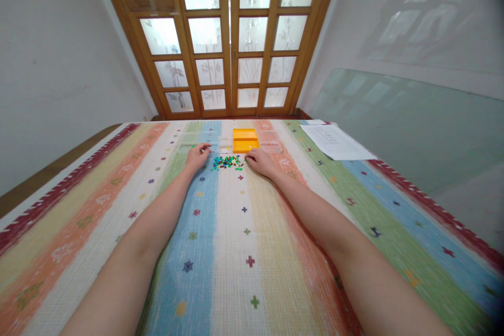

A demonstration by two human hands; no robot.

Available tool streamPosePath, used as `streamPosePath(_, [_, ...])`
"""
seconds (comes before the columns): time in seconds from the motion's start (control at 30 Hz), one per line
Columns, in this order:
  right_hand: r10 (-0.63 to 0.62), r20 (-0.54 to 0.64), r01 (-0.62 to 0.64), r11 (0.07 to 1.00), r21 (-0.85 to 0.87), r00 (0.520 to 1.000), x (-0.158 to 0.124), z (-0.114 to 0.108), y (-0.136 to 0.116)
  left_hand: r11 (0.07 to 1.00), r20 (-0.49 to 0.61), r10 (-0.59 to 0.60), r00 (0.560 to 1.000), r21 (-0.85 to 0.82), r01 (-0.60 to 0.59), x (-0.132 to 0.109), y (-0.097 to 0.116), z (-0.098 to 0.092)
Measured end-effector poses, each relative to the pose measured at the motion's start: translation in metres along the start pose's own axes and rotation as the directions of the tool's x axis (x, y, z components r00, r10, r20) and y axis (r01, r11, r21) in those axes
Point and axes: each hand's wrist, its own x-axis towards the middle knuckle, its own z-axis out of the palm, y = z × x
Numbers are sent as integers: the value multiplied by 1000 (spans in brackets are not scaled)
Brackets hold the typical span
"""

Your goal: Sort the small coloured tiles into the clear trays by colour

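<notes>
A loose heap of small pieces (227,162), mostly green, blue and dark red, lies on the striped cloth between my hands. At its left, my left hand (198,154) rests by a clear plastic tray (185,137), fingers loosely curled with a gap between thumb and forefinger. My right hand (258,160) is at the heap's right edge, its fingertips pressed together; whatever they pinch is too small to make out. Just behind the heap stands an orange divided box (246,135) with a small pale bit in its front part. Another clear tray (271,142) sits beyond my right hand.
The striped cloth (232,252) covers the table. Paper sheets (336,140) with writing lie at the far right. Behind the table are wood-framed glass doors (232,37), and a pale green glass panel (394,115) leans along the right wall.
</notes>
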Motion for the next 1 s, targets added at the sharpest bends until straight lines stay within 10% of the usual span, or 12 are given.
streamPosePath(0.33, [-2, -4, 3, 1000, 20, 1000, 1, 1, 1, 857, 363, 413, 835, 155, -491, -17, 36, 12])
streamPosePath(0.63, [-6, -18, 7, 1000, 22, 1000, 1, 3, 3, 847, 399, 412, 819, 164, -506, -18, 41, 11])
streamPosePath(1.0, [15, 9, -16, 1000, 16, 1000, 0, -2, -1, 927, 332, 230, 915, 212, -310, -20, 42, 12])
